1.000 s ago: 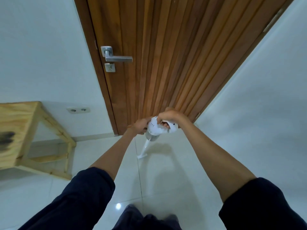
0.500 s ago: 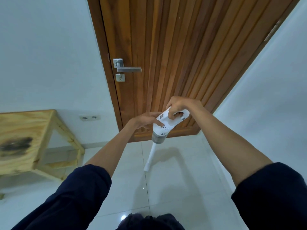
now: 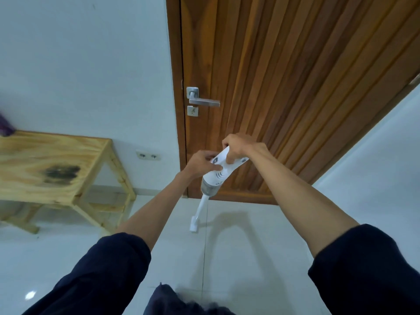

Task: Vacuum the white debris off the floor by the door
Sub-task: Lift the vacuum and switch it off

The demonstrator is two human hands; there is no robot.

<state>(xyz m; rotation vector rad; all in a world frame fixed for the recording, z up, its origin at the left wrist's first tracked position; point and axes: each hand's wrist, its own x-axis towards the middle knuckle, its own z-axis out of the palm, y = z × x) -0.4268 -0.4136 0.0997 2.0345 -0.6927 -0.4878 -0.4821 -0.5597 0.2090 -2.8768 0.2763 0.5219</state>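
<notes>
A white handheld vacuum (image 3: 216, 176) hangs in front of me, its grey dust cup below the body and its thin nozzle (image 3: 198, 214) pointing down at the white tiled floor (image 3: 238, 246). My right hand (image 3: 238, 147) grips the handle at the top. My left hand (image 3: 200, 162) holds the side of the vacuum's body, thumb on the casing. The brown slatted wooden door (image 3: 295, 87) stands shut just behind. I make out no white debris on the floor.
A light wooden table (image 3: 52, 169) with a dark stain stands at the left against the wall. A steel door handle (image 3: 202, 100) and a wall socket (image 3: 148, 155) are nearby. A white wall (image 3: 375, 167) closes in the right side.
The vacuum has been lifted higher and tilted, its nozzle off the floor. My view has swung up and to the left, so the door sits further right.
</notes>
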